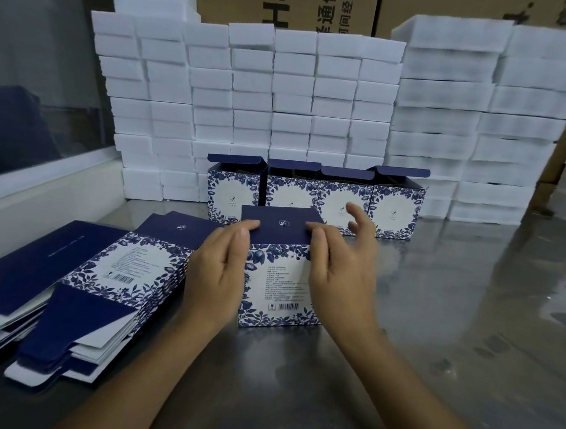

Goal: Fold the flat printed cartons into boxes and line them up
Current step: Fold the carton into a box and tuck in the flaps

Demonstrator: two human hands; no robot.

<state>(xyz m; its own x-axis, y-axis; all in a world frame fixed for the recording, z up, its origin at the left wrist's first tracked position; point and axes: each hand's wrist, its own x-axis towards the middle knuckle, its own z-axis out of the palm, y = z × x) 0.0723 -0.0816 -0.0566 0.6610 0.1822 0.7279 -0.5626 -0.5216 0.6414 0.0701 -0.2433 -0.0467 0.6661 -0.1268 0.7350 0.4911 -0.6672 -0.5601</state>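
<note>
navy-and-white floral carton (pixel 277 282), navy flap (pixel 279 222), 4 matching floral boxes (pixel 315 196), white foam blocks (pixel 251 91), grey steel table (pixel 454 315)

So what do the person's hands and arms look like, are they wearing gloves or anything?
No gloves. Both the left hand and the right hand are bare, and so are the forearms as far as the picture shows. No sleeves reach into view, and no rings, watch or bracelets show. The fingernails look short and plain.

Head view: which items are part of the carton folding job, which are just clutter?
Job:
- blue-and-white floral carton being folded, left hand, right hand
- row of four open folded boxes
- stack of flat printed cartons

Lying about:
- white foam block stacks
- brown cardboard shipping boxes
</note>
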